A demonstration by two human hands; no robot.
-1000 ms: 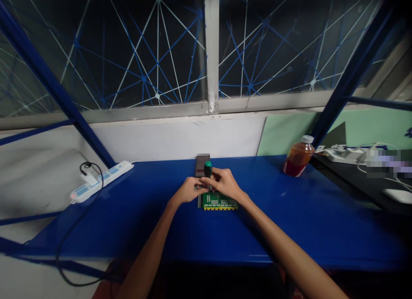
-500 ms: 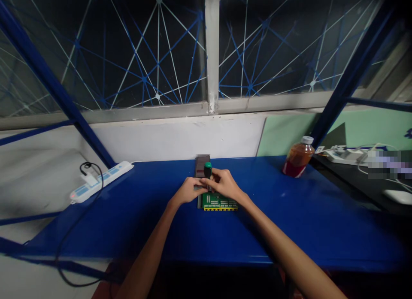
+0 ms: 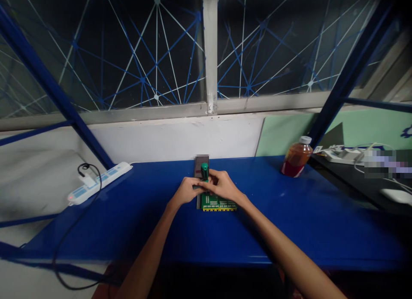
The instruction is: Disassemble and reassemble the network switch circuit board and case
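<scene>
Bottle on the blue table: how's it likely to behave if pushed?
The bottle looks filled with dark liquid, so probably weighty for its size. It stands upright, taller than wide: a high push may tip it. With the white cap on, a spill seems unlikely.

Green and yellow showing against a blue table (image 3: 289, 230)

The circuit board (image 3: 214, 201) is wearing green with a yellow edge; the screwdriver handle (image 3: 205, 172) is mixing green and black; white and blue lines are crisscrossing the dark window (image 3: 174, 46).
</scene>
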